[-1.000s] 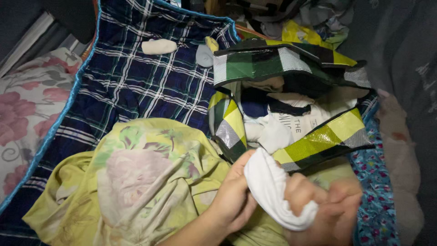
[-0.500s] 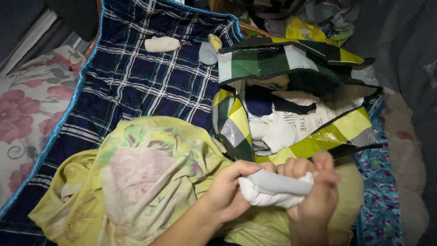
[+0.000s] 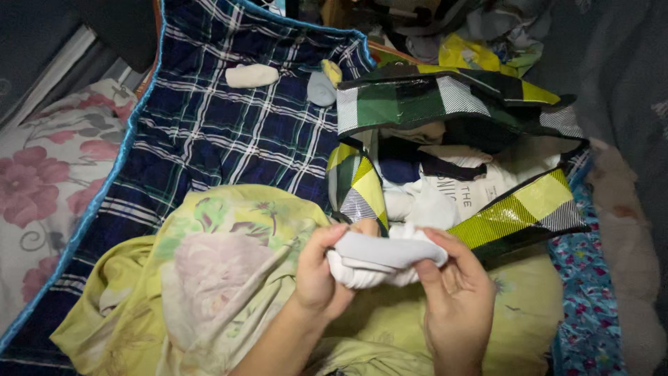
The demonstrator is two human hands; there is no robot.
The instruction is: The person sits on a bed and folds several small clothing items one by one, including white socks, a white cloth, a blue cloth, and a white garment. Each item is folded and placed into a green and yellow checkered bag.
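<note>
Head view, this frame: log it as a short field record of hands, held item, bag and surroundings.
left hand: grips one end of the white sock bundle
right hand: pinches the bundle's other end
checked bag: open, green, yellow and black, clothes inside
yellow floral cloth: rumpled, beneath the hands
plaid blanket: navy, blue-edged
on blanket: rolled pale sock; grey and yellow sock

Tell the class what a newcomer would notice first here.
Both hands, the left hand and right hand, hold a rolled white sock at bottom centre. Just behind gapes a green-and-yellow checked bag stuffed with clothes, on a blue plaid blanket.
</note>
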